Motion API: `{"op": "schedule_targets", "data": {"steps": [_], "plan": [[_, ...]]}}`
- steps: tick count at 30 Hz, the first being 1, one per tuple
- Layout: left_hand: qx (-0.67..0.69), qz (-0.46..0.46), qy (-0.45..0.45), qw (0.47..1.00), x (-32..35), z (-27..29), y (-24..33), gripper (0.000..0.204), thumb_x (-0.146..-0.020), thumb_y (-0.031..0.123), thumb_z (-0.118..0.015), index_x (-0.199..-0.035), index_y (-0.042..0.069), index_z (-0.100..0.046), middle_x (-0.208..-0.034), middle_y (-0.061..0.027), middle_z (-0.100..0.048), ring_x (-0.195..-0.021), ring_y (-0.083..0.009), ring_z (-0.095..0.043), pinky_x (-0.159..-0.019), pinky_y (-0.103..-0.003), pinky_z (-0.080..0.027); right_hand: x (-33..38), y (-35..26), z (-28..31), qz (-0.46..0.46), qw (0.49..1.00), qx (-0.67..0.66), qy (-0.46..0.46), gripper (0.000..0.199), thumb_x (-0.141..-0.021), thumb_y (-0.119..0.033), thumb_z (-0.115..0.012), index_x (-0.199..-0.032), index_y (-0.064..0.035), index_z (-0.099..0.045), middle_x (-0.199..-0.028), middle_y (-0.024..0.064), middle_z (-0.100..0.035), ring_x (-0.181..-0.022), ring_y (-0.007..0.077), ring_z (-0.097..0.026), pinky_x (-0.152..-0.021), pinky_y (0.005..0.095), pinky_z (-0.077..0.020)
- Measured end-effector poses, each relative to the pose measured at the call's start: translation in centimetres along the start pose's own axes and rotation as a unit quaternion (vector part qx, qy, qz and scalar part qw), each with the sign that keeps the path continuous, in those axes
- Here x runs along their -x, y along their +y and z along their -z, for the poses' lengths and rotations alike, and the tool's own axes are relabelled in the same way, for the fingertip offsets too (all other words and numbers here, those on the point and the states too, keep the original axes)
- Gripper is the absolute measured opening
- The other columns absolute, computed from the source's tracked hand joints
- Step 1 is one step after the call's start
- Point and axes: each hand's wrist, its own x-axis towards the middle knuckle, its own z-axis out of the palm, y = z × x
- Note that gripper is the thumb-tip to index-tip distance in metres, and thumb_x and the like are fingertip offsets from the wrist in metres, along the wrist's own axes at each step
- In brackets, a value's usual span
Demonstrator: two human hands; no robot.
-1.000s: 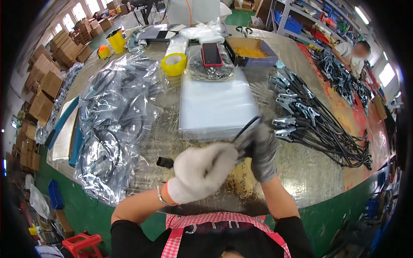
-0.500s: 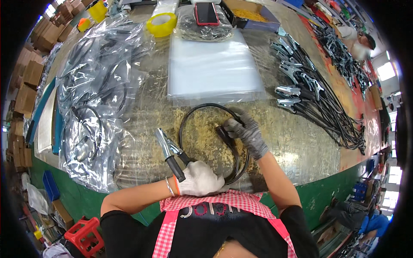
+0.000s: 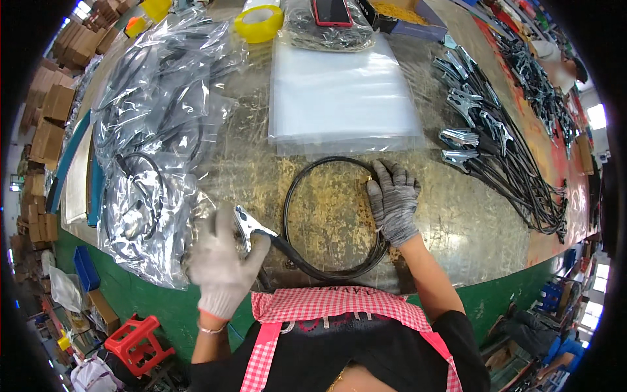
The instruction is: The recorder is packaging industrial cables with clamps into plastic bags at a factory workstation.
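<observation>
A black cable (image 3: pixel 287 209) lies coiled in a loop on the worn table in front of me. At its left side a silver spring clamp (image 3: pixel 249 225) with black handle grips rests on the table. My left hand (image 3: pixel 225 264), in a white glove, hovers just left of the clamp, fingers spread and smeared by motion, nothing visible in it. Grey-gloved, my right hand (image 3: pixel 395 202) lies flat over the right side of the loop with its fingers stretched out. A small brass-coloured tip shows beside its thumb; the cable beneath the palm is hidden.
Clear bags (image 3: pixel 157 98) with cables fill the left side. Flat plastic bags (image 3: pixel 343 98) lie ahead, near yellow tape (image 3: pixel 259 24) and a phone (image 3: pixel 332 12). Clamp cables (image 3: pixel 509 157) are bundled at right. A red stool (image 3: pixel 138 346) stands below left.
My left hand has let go of the clamp cable and moved left. My right hand has opened and flattened over the loop, releasing the cable end. The clamp now lies down.
</observation>
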Motion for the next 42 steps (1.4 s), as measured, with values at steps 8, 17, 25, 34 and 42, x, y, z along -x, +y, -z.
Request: {"op": "schedule_targets", "data": {"steps": [8,17,25,34,42], "plan": [[-0.027,-0.288,0.003,0.957,-5.1,-6.8,2.4,0.032,-0.079,0.011,-0.058,-0.111,0.010,-0.060,-0.119,-0.0155,-0.056,-0.105,-0.0308,-0.057,-0.092,-0.039,-0.045,0.2,0.1,-0.4,0.011,0.999,-0.017,-0.032,0.041,-0.089,-0.034,-0.049,-0.123,-0.0127,-0.058,-0.124,0.0081,-0.051,-0.113,0.0307,-0.042,-0.097,0.0491,-0.0276],[-0.101,-0.361,-0.002,0.927,-9.3,-8.6,1.9,0.052,-0.080,0.039,-0.060,-0.123,0.012,-0.050,-0.133,-0.0169,-0.040,-0.124,-0.0371,-0.038,-0.103,-0.046,-0.032,-1.4,-0.8,-2.3,0.029,0.997,-0.077,0.002,0.034,-0.086,-0.026,-0.055,-0.118,-0.0149,-0.060,-0.120,0.0054,-0.052,-0.112,0.0284,-0.043,-0.095,0.0465,-0.0308],[-0.037,-0.422,-0.069,0.903,-7.3,-9.3,1.5,0.043,-0.077,0.035,-0.066,-0.113,0.013,-0.058,-0.130,-0.0169,-0.046,-0.121,-0.0383,-0.043,-0.100,-0.048,-0.036,-4.8,1.9,-2.4,0.160,0.984,-0.062,-0.057,0.033,-0.083,-0.029,-0.062,-0.113,-0.0144,-0.063,-0.115,0.0020,-0.058,-0.108,0.0218,-0.050,-0.090,0.0337,-0.0394],[0.142,-0.244,-0.052,0.958,-7.6,-9.4,2.5,0.036,-0.080,0.025,-0.066,-0.112,0.011,-0.059,-0.112,-0.0138,-0.059,-0.105,-0.0302,-0.056,-0.092,-0.037,-0.044,-8.1,-0.1,-4.6,0.189,0.981,0.033,0.012,0.019,-0.080,-0.024,-0.058,-0.096,-0.0148,-0.062,-0.098,0.0069,-0.059,-0.094,0.0245,-0.056,-0.081,0.0384,-0.0455],[0.520,0.105,-0.015,0.847,-11.5,-10.5,5.2,0.053,-0.082,0.031,-0.065,-0.119,-0.004,-0.048,-0.097,-0.0144,-0.065,-0.090,-0.0217,-0.063,-0.082,-0.029,-0.048,-8.0,-1.5,-2.5,0.166,0.951,-0.216,0.144,0.011,-0.073,-0.018,-0.070,-0.077,-0.0091,-0.064,-0.074,0.0072,-0.061,-0.072,0.0268,-0.058,-0.067,0.0396,-0.0469]]}}
